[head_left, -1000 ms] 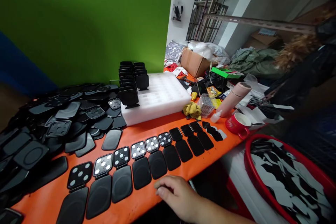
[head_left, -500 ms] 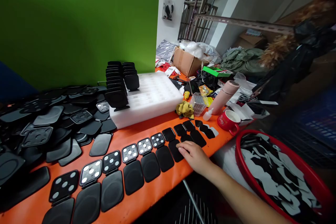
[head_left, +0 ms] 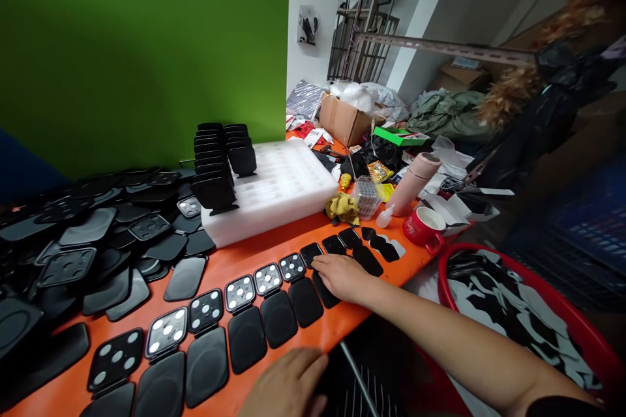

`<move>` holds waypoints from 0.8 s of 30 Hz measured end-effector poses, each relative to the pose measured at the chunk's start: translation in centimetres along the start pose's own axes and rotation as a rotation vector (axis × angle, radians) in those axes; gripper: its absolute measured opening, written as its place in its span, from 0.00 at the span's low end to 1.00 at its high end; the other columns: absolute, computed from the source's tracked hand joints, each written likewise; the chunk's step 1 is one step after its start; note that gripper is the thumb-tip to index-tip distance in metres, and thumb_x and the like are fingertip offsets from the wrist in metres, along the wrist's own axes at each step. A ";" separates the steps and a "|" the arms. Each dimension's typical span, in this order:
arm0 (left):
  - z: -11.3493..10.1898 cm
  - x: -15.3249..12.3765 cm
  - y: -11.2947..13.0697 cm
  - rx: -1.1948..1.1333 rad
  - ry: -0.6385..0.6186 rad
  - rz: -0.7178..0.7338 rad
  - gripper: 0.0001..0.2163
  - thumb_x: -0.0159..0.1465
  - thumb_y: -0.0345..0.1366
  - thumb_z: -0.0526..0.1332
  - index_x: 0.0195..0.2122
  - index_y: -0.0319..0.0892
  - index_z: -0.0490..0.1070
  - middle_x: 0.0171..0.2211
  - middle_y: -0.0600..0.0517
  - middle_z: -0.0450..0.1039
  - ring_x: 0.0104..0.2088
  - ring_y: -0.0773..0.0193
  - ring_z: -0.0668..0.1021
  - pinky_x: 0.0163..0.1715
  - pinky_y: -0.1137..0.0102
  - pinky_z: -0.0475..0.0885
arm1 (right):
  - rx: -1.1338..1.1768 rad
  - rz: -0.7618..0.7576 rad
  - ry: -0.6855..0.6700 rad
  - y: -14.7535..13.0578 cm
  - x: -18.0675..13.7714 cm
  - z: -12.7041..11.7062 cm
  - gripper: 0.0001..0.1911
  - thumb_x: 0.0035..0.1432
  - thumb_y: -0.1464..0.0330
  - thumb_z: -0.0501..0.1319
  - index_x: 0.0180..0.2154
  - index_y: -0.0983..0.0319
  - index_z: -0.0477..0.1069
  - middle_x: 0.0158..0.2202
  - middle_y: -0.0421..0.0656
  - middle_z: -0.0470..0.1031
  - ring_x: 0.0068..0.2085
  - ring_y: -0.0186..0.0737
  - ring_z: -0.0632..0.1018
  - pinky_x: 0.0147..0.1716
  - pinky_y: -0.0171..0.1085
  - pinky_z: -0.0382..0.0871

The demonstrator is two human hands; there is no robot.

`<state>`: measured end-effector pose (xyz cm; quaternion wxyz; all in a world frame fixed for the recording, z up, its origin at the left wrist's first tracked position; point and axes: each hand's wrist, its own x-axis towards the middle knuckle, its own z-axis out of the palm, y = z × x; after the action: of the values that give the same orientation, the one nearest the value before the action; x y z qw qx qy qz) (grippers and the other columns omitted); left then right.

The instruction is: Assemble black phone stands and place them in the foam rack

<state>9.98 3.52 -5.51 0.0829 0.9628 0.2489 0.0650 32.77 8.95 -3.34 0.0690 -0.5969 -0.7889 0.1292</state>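
Observation:
A row of black hinged square cases (head_left: 279, 315) lies opened out along the bench, their flat lower halves toward me. Several upper plates, such as this dotted plate (head_left: 240, 293), carry white round dots; those farther right look plain black. My right hand (head_left: 346, 278) is over the row at a plain upper plate (head_left: 312, 255), its fingers bent together and their tips on or just above it. Whatever they may pinch is hidden. At the lower edge, in front of the row, my left hand (head_left: 288, 383) hangs with thumb and forefinger apart, holding nothing visible.
Black plates (head_left: 92, 228) are heaped at left. A white foam block (head_left: 274, 208) holds upright black pieces (head_left: 214, 169). A yellow cloth (head_left: 342, 208), clear box (head_left: 366, 197), small bottle (head_left: 385, 216), pink flask (head_left: 415, 184) and red mug (head_left: 424, 228) stand behind. A red tub (head_left: 445, 273) of scraps is right.
My right hand has moved left and slightly up, from a lower half to the upper plates. My left hand has come into view at the bottom. The view has shifted a little.

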 end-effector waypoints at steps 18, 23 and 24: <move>3.9 7.3 -1.0 0.051 0.097 0.121 0.27 0.64 0.47 0.46 0.62 0.45 0.43 0.61 0.51 0.47 0.59 0.54 0.57 0.54 0.55 0.59 | 0.033 0.416 0.180 8.4 -6.2 -2.8 0.17 0.60 0.68 0.49 0.49 0.60 0.66 0.50 0.44 0.68 0.50 0.40 0.68 0.50 0.38 0.58; 4.0 7.3 -1.2 0.049 0.107 0.125 0.27 0.64 0.47 0.46 0.62 0.45 0.42 0.62 0.51 0.46 0.59 0.54 0.57 0.54 0.54 0.58 | 0.003 0.530 0.004 14.3 -9.3 -4.1 0.24 0.50 0.71 0.60 0.50 0.59 0.65 0.48 0.47 0.67 0.47 0.44 0.69 0.46 0.39 0.61; 4.1 7.2 -1.2 0.050 0.111 0.125 0.27 0.64 0.47 0.46 0.62 0.45 0.42 0.62 0.51 0.47 0.59 0.54 0.57 0.54 0.54 0.58 | 0.008 0.530 -0.023 14.9 -9.2 -4.1 0.24 0.47 0.70 0.62 0.49 0.59 0.66 0.46 0.46 0.67 0.46 0.44 0.70 0.44 0.38 0.61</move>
<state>16.38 7.56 -9.13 0.0406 0.9731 0.1942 0.1171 50.20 4.39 -3.22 0.0261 -0.7807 -0.6054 0.1526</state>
